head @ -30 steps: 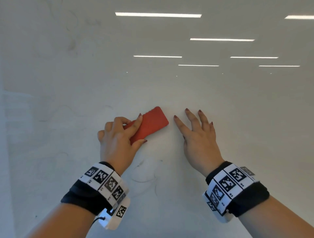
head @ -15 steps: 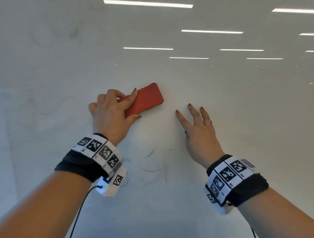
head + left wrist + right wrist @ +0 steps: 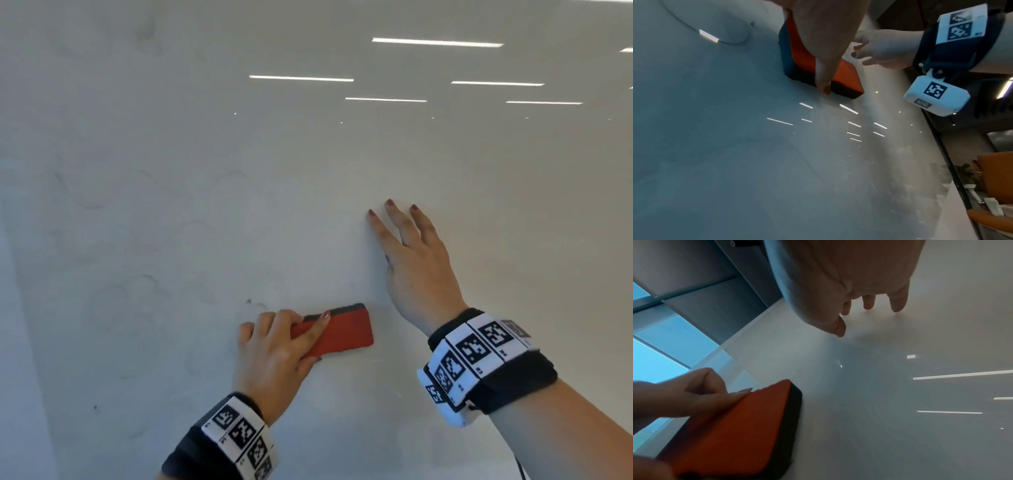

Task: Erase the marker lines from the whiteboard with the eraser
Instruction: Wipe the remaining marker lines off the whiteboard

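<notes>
Two hands on the glossy white whiteboard (image 3: 308, 171): your left hand (image 3: 274, 356) grips the red rectangular eraser with black felt (image 3: 339, 330) at lower centre of frame, felt against board; your right hand (image 3: 418, 267), fingers spread straight, rests fingertips above-right. Faint grey marker lines (image 3: 144, 287) remain at left.

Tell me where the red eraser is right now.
In the head view the red eraser lies flat against the whiteboard, low and near centre, gripped by the left hand, just below and left of the right hand.
</notes>
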Motion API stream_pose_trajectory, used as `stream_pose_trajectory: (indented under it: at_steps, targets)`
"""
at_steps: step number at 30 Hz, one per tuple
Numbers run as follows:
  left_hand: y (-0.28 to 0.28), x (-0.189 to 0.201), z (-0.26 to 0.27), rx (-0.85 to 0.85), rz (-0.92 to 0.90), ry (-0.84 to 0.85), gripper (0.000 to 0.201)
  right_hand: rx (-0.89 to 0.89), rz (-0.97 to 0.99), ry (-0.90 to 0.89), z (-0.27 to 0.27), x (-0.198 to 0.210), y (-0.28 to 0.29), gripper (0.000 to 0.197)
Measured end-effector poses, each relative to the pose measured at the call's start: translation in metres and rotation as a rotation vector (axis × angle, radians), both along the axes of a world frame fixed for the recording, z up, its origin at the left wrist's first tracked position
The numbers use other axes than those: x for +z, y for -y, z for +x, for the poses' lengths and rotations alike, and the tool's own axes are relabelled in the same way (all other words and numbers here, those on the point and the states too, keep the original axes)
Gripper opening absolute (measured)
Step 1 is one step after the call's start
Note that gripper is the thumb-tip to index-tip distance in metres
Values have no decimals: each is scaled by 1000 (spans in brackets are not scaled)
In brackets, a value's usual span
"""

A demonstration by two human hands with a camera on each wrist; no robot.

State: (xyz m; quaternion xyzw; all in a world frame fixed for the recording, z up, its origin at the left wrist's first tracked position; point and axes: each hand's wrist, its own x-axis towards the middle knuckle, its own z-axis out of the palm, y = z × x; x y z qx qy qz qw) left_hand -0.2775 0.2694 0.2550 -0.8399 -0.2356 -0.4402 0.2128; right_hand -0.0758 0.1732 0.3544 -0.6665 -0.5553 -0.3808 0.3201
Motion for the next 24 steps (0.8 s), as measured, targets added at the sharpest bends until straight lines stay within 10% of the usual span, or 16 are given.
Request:
stream_pose_trajectory:
  at_steps: [11,24]
  targets:
    - [5,76,19,49,48,232,68,73,8,62,14,-11,5,72]
    - [15,9,44,-100,85,142,65,141,-27,46,34,-29,20,70]
